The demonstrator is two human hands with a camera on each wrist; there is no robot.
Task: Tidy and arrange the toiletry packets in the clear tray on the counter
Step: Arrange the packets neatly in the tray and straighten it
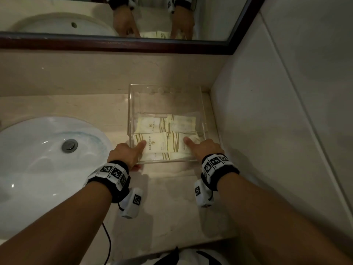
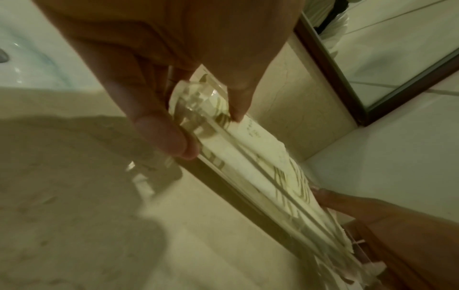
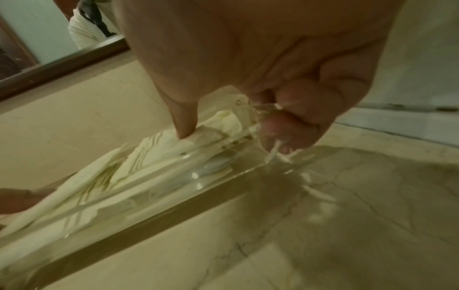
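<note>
Both hands grip the near corners of the clear tray [image 1: 133, 104] on the table [image 1: 168, 197]: left hand [image 1: 125, 153] and right hand [image 1: 205, 148] each pinch the wall, thumb inside pressing a packet. Cream packets [image 1: 154, 145] lie flat inside. Sink [image 1: 44, 165] left, mirror [image 1: 114, 18] behind.

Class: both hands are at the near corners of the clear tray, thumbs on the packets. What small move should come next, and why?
Probably slide the clear tray back squarely toward the wall. The left hand and right hand each hold a near corner, thumbs pinning the packets, which already lie in neat rows; counter still shows behind the tray.
</note>
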